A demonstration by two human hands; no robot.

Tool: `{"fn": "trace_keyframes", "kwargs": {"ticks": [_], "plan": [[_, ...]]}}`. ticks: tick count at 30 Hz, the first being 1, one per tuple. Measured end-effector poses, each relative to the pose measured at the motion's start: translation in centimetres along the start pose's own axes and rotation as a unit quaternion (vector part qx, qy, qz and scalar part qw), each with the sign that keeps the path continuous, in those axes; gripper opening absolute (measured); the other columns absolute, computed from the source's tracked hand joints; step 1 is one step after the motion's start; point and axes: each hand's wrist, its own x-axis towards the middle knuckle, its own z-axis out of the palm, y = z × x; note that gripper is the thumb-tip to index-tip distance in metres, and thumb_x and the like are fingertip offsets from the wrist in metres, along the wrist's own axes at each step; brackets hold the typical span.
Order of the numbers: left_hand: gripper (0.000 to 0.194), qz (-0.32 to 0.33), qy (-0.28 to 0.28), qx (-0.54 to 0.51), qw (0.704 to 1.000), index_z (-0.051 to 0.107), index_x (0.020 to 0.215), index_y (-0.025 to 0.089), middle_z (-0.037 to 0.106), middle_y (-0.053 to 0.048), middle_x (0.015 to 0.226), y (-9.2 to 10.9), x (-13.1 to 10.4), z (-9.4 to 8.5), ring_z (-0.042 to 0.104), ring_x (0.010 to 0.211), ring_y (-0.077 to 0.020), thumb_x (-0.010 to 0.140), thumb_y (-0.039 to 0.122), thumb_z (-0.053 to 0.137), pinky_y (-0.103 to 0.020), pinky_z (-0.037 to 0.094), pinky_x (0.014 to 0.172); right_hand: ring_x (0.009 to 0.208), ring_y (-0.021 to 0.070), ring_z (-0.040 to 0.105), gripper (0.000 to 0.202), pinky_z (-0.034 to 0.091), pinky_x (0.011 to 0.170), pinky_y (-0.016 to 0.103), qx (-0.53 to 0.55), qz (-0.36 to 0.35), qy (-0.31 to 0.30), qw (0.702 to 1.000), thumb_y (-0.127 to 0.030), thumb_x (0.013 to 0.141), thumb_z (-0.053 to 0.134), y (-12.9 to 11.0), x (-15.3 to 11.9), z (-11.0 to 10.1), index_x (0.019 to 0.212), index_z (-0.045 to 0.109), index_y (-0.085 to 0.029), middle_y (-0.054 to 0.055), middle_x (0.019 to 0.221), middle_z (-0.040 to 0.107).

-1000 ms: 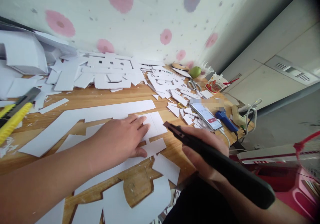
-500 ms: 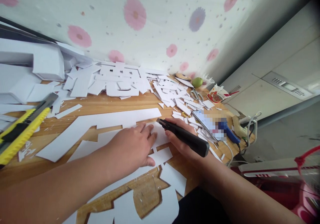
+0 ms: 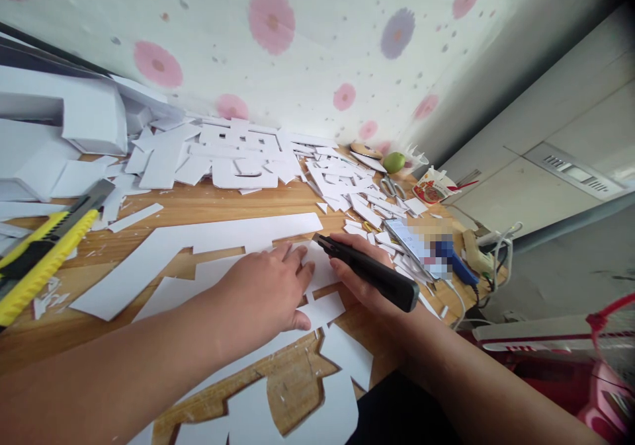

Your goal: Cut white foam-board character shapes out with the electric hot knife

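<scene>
Flat on a white foam board sheet [image 3: 218,270] lies my left hand [image 3: 270,289], its fingers spread over the board and holding nothing. My right hand [image 3: 362,273] is wrapped round a black utility knife [image 3: 374,270], just right of my left fingers. The knife's blade end points up and left, at the board's upper part near my left fingertips. Shapes have been cut out of the board, and the wooden table shows through the gaps. Another cut white piece [image 3: 288,225] runs along the top of the sheet.
A yellow and black utility knife [image 3: 49,250] is at the left. White offcuts [image 3: 173,151] pile along the back of the wooden table [image 3: 238,200]. Towards the right are scissors [image 3: 391,187], a green fruit [image 3: 394,162], a paper bowl [image 3: 430,187], a phone [image 3: 414,243] and a blue-handled tool [image 3: 459,264].
The view has shifted slightly. Both hands and the black knife keep nearly the same places on the board.
</scene>
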Motion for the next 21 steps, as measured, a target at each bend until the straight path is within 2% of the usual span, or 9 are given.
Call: {"fn": "trace_keyframes", "kwargs": {"ticks": [6,13,21], "plan": [[0.071,-0.002,0.002,0.005,1.000,0.055,0.144,0.015,0.042,-0.019,0.159,-0.06,0.15,0.12,0.042,0.145,-0.0402,0.086,0.050,0.076,-0.054,0.056,0.102,0.098,0.0208,0.075,0.034,0.062,0.087,0.035,0.009,0.011,-0.011,1.000,-0.023,0.090,0.065,-0.18,0.04,-0.07,0.123,0.062,-0.024,0.008,0.112,0.077],[0.070,0.006,0.009,0.019,1.000,0.055,0.144,0.013,0.043,-0.023,0.156,-0.39,0.46,0.64,0.042,0.146,-0.0416,0.086,0.044,0.077,-0.058,0.048,0.112,0.095,0.0208,0.074,0.032,0.061,0.087,0.035,0.020,-0.001,-0.014,1.000,-0.029,0.090,0.065,-0.21,0.38,0.02,0.122,0.062,-0.024,0.008,0.109,0.077],[0.066,0.003,-0.009,0.034,0.999,0.052,0.147,0.012,0.038,-0.023,0.158,-0.25,0.42,0.25,0.039,0.146,-0.0425,0.089,0.037,0.072,-0.059,0.052,0.107,0.093,0.0204,0.074,0.033,0.060,0.085,0.034,0.003,-0.002,-0.023,1.000,-0.031,0.090,0.064,-0.18,0.36,-0.03,0.122,0.061,-0.023,0.008,0.109,0.076]]}}
